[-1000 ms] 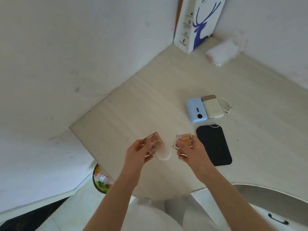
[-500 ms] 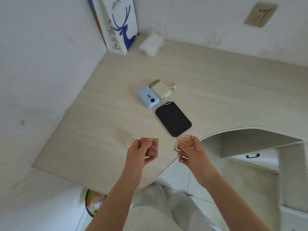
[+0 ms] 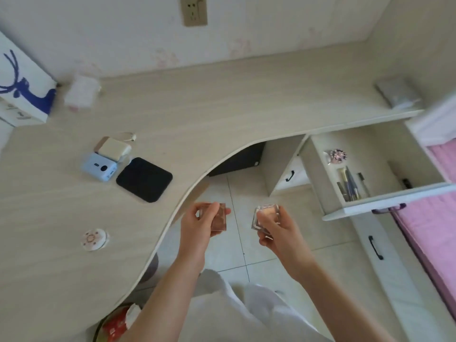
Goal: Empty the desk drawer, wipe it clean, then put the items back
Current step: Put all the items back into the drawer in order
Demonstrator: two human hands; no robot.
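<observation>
My left hand [image 3: 201,224] grips a small brown makeup palette [image 3: 220,216], held over the floor just off the desk's curved edge. A clear square compact [image 3: 267,213] with a peach pan sits in my right hand [image 3: 277,229], level with the left. At the right the white drawer [image 3: 385,206] stands pulled out, with several brushes [image 3: 349,183] and a round patterned compact [image 3: 337,155] inside. On the desk [image 3: 222,114] lie a round white compact [image 3: 94,238], a black pad [image 3: 144,179], a blue power bank [image 3: 100,169] and a beige one [image 3: 112,148].
A deer-print paper bag [image 3: 23,95] and a tissue pack [image 3: 81,91] stand at the back left. A grey pouch [image 3: 397,95] lies at the desk's far right. Closed drawers [image 3: 375,248] sit below the open one, beside a pink bed [image 3: 434,233]. A bin [image 3: 118,322] sits under the desk.
The view has swung right, bringing the open drawer into sight. Both hands have moved off the desk over the floor with their palettes. The round white compact now lies on the desk.
</observation>
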